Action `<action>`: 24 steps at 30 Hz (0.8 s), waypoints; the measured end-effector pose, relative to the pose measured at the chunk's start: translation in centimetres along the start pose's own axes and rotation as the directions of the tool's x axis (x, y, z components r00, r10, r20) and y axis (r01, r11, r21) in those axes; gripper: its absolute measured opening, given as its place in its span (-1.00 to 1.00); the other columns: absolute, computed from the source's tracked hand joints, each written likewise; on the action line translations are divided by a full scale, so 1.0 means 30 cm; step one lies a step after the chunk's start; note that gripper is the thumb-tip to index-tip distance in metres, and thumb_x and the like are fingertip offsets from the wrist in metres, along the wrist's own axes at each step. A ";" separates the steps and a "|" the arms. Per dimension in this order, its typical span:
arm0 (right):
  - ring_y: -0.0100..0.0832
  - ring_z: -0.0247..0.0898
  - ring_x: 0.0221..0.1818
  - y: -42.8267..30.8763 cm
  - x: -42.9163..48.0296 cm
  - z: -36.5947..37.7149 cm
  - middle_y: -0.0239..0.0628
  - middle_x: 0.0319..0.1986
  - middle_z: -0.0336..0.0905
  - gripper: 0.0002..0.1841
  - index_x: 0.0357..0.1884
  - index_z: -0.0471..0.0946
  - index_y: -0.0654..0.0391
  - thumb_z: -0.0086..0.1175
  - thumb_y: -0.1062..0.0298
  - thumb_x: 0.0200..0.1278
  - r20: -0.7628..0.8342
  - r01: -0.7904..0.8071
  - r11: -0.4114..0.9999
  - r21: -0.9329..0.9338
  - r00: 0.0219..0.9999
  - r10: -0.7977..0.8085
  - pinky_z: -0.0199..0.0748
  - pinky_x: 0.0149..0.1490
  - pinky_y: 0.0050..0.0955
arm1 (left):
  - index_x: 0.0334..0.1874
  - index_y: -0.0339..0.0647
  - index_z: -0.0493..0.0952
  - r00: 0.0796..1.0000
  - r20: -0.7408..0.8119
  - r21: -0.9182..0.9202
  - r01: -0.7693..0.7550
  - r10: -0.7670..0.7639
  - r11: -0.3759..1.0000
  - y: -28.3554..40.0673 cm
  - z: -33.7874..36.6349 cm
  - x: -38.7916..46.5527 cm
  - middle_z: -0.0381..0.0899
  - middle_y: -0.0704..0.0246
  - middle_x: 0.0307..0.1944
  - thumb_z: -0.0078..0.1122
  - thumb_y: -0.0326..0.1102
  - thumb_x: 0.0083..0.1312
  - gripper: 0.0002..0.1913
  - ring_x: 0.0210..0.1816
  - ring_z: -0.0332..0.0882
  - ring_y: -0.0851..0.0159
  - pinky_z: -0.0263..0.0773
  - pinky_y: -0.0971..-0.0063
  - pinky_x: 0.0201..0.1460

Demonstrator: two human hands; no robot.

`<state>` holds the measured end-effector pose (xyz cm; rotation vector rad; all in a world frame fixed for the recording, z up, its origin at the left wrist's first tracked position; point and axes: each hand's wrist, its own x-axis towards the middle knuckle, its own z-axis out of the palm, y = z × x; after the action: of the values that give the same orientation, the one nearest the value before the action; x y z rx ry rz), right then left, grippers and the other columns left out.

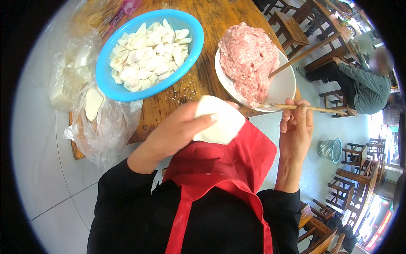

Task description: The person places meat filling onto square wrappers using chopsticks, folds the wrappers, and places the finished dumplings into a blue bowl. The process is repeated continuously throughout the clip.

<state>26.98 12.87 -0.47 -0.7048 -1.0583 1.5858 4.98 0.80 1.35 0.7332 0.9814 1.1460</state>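
Observation:
My left hand [177,127] holds a stack of pale dough wrappers [219,122], thumb on top, above my red apron. Between the fingers of my right hand [298,119] is a thin wooden stick [317,109], whose tip reaches the near rim of the white bowl [288,82]. A large mound of raw minced meat [249,54] fills much of that bowl and rises above its rim. A second wooden stick [304,55] stands slanted in the meat. Left of the bowl, a blue plastic basket [198,35] holds many folded wontons [150,57].
Clear plastic bags [104,136] lie at the table's left edge, with a dough wrapper [94,103] on one. White crumbs dot the wooden table [187,92]. On the right, a seated person [358,82], wooden stools [341,192] and a mesh bin [330,150] occupy the floor.

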 end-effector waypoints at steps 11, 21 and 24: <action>-0.38 0.49 -0.47 -0.045 -0.092 0.085 -0.05 -0.31 0.55 -0.81 -0.16 0.40 0.29 0.00 0.35 0.38 0.111 0.315 0.940 -0.128 0.947 -0.302 0.51 -0.34 -0.46 | 0.30 -0.39 0.30 0.958 0.184 0.258 -0.263 0.220 0.929 -0.018 0.087 0.030 0.47 0.27 0.16 -0.17 -0.45 0.41 -0.58 0.13 0.42 0.41 0.31 0.53 0.20; -0.39 0.49 -0.32 -0.038 -0.099 0.081 -0.03 -0.20 0.57 -0.79 -0.08 0.41 0.31 -0.03 0.36 0.40 0.186 0.221 0.972 -0.080 0.961 -0.203 0.53 -0.17 -0.41 | 0.37 -0.43 0.15 0.983 0.173 -0.147 -0.045 0.070 0.988 0.014 0.047 0.002 0.34 0.10 0.26 -0.08 -0.39 0.36 -0.46 0.24 0.38 0.28 0.27 0.45 0.27; -0.38 0.50 -0.30 -0.039 -0.107 0.092 -0.04 -0.20 0.57 -0.79 -0.08 0.41 0.31 -0.04 0.37 0.40 0.169 0.204 0.974 -0.096 0.968 -0.186 0.53 -0.16 -0.40 | 0.27 -0.40 0.30 0.978 0.153 -0.069 -0.133 0.142 0.989 0.017 0.042 -0.001 0.52 0.27 0.08 -0.01 -0.33 0.39 -0.55 0.08 0.45 0.45 0.33 0.56 0.16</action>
<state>26.01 9.08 1.53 -0.5362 -1.3024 1.4380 5.91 0.92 2.31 0.8418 0.7716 1.2120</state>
